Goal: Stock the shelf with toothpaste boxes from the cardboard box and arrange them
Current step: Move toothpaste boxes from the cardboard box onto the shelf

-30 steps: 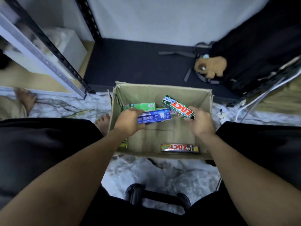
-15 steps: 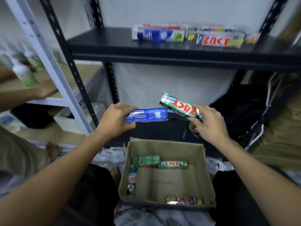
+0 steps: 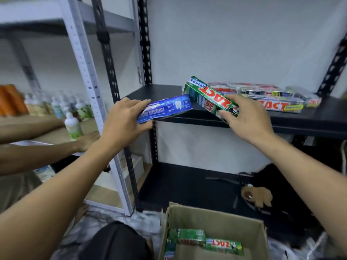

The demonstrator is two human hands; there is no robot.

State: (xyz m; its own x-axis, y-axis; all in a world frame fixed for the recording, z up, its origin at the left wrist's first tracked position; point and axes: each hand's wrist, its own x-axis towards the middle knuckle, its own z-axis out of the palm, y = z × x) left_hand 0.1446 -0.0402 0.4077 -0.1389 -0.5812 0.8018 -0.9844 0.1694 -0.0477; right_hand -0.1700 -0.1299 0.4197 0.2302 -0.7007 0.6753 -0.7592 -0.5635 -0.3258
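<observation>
Two toothpaste boxes are in our hands: left hand curled round a blue box, right hand pinching a green ZACT box, both at the black shelf front edge. We count several stocked boxes toward the shelf's right, before a white wall; at least three green boxes lie in the cardboard box below.

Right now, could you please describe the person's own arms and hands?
The left forearm and right forearm are uncovered to the frame's edge: no sleeves, watch or bracelet. The left hand and right hand show no gloves or rings.
</observation>
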